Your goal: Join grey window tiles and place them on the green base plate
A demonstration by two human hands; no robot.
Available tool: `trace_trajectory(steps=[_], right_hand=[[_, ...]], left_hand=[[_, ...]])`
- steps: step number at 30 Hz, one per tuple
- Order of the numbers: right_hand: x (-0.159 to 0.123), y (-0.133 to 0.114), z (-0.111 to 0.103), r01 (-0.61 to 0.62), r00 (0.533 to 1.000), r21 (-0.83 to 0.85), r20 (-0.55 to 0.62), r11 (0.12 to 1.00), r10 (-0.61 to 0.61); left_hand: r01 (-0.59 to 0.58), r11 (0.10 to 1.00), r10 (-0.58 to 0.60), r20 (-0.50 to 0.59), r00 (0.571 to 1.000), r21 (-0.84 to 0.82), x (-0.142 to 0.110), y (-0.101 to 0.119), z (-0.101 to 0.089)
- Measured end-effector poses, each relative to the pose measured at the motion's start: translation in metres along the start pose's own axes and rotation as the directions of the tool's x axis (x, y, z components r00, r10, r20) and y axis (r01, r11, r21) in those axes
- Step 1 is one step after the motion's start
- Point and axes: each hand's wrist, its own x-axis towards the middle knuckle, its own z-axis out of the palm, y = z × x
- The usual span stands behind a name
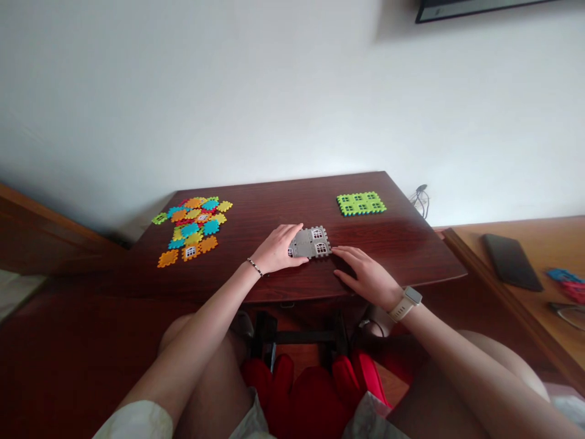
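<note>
A flat panel of joined grey interlocking tiles point(303, 244), some with white window inserts, lies near the table's front edge. My left hand point(275, 249) spans its left end, thumb along the near edge and fingers at the far edge, covering part of the tiles. At the panel's right edge is my right hand point(365, 274), fingers stretched out and holding nothing. Its fingertips are at the lower right corner; whether they press on it I cannot tell.
On the dark wooden table point(274, 201), a pile of coloured interlocking tiles point(192, 228) lies left. A green panel with window tiles point(361, 203) lies at the back right. A wooden surface point(512, 244) on the right bears a black flat device point(512, 261). The wall point(274, 91) stands behind.
</note>
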Motion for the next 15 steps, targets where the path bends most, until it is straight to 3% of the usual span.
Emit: trace_trajectory(steps=[7, 15], right_hand=[[-0.012, 0.005, -0.02, -0.062, 0.998, -0.002, -0.021, 0.998, 0.061], [-0.019, -0.001, -0.009, -0.035, 0.997, -0.065, -0.066, 0.997, 0.03]], left_hand=[[-0.04, 0.999, 0.04, -0.009, 0.999, -0.021, 0.05, -0.004, 0.0], [-0.064, 0.995, 0.059, -0.057, 0.997, -0.074, 0.144, 0.008, 0.016]])
